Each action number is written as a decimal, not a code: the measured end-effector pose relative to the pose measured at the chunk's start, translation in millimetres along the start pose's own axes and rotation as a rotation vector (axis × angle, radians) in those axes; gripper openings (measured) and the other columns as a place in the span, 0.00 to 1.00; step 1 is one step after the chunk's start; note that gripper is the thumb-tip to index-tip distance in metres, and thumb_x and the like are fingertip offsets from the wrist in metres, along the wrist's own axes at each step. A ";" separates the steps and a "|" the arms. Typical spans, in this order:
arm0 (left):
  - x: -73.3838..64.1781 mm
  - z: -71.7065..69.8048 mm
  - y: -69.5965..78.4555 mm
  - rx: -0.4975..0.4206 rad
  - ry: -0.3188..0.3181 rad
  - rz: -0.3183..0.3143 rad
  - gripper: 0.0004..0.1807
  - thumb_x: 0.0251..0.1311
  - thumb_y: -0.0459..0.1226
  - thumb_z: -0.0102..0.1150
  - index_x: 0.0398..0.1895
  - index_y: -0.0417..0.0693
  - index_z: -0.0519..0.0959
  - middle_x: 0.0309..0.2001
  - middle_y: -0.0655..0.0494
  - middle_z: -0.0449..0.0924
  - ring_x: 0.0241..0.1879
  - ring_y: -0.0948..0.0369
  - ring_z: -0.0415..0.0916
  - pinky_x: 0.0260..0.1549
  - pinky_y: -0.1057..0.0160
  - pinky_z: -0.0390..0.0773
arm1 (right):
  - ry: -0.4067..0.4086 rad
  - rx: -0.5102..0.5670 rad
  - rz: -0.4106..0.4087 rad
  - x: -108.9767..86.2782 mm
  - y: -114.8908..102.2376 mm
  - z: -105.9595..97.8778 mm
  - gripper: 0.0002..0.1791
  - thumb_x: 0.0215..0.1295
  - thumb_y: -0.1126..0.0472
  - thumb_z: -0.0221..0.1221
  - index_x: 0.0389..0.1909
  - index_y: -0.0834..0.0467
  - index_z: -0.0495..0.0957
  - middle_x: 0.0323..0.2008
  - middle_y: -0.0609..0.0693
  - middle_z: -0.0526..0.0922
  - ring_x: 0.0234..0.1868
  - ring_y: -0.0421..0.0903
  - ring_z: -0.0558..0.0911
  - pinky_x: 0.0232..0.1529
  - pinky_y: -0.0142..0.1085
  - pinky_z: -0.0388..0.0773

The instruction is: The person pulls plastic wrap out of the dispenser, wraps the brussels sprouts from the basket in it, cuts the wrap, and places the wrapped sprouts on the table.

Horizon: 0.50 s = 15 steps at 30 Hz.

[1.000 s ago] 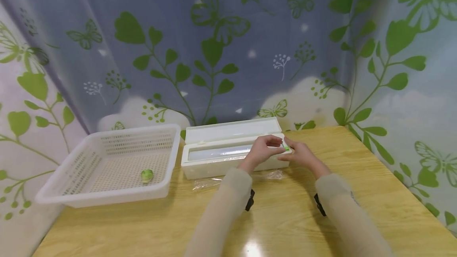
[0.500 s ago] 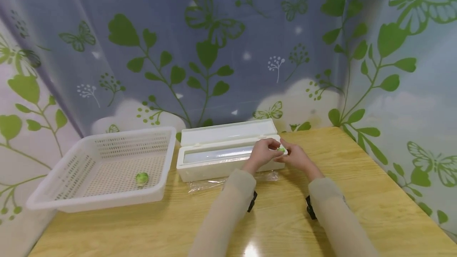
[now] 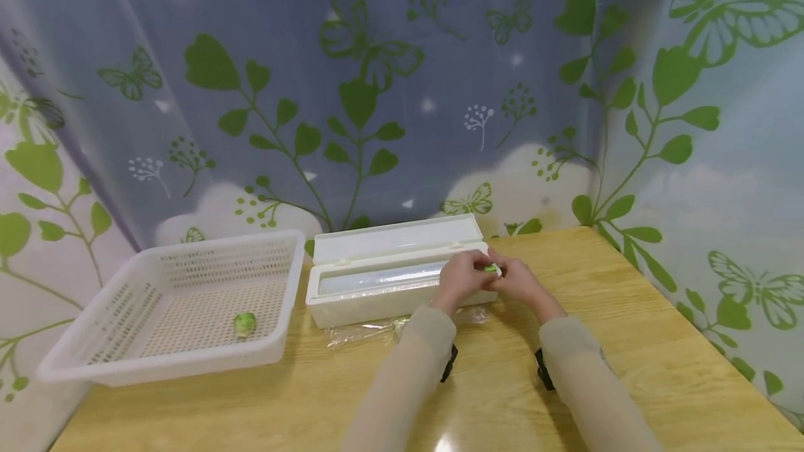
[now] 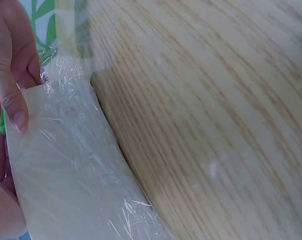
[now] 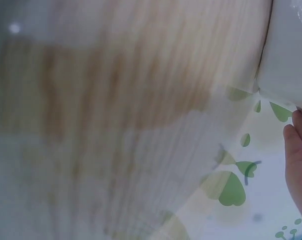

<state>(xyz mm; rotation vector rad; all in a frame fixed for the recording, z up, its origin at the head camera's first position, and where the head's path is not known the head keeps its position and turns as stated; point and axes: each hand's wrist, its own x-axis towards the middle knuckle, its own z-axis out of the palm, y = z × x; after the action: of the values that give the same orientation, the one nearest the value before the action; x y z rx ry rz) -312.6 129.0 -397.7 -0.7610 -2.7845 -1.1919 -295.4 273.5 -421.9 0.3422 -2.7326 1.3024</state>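
Observation:
A long white cling film box stands on the table with its lid tipped back, showing the shiny roll inside. Clear film hangs creased over its front and bunches on the table. At the right end, my left hand curls its fingers at a small green slider, its fingertips partly hidden. My right hand holds that same end; in the left wrist view its thumb presses the front face. The right wrist view catches only part of this hand, by the box's end.
Left of the box is a white perforated basket with one small green Brussels sprout in it. The wood-grain table reaches forward to a leaf-patterned curtain standing close behind box and basket.
My left hand's fingers have come down from a loose arch above the box's end to the green slider. The right hand has closed in beside them. The head view has shifted slightly.

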 end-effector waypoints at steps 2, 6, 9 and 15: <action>0.8 0.6 -0.9 0.016 0.018 0.009 0.09 0.49 0.41 0.63 0.35 0.54 0.81 0.31 0.65 0.79 0.33 0.68 0.74 0.32 0.70 0.70 | -0.002 0.009 0.013 -0.2 -0.8 0.9 0.39 0.53 0.63 0.61 0.62 0.69 0.53 0.59 0.67 0.60 0.19 0.42 0.63 0.25 0.31 0.66; 3.6 1.4 -2.3 0.016 0.033 0.020 0.05 0.48 0.40 0.63 0.31 0.54 0.82 0.27 0.66 0.79 0.30 0.68 0.73 0.28 0.72 0.68 | -0.007 0.034 0.035 -1.6 -4.4 0.1 0.39 0.54 0.63 0.61 0.63 0.68 0.52 0.58 0.68 0.60 0.22 0.44 0.66 0.24 0.32 0.67; 4.3 -0.1 -2.5 -0.016 0.024 0.028 0.04 0.48 0.37 0.63 0.29 0.51 0.82 0.26 0.64 0.79 0.29 0.67 0.73 0.28 0.72 0.69 | -0.016 0.039 0.042 -2.6 -5.8 -1.1 0.39 0.54 0.62 0.61 0.63 0.68 0.51 0.59 0.68 0.58 0.29 0.45 0.70 0.28 0.32 0.68; 4.7 -4.4 -4.7 -0.067 0.000 0.052 0.03 0.48 0.33 0.64 0.28 0.46 0.82 0.26 0.60 0.80 0.28 0.67 0.74 0.26 0.75 0.71 | -0.026 0.048 0.058 -1.8 -4.7 -0.6 0.41 0.53 0.59 0.62 0.64 0.66 0.51 0.61 0.66 0.56 0.19 0.43 0.62 0.23 0.32 0.65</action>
<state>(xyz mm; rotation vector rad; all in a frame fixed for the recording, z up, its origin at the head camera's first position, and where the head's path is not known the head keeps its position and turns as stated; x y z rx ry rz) -319.6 125.2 -396.9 -0.8324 -2.7193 -1.2820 -292.5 271.4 -418.3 0.2876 -2.7561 1.3896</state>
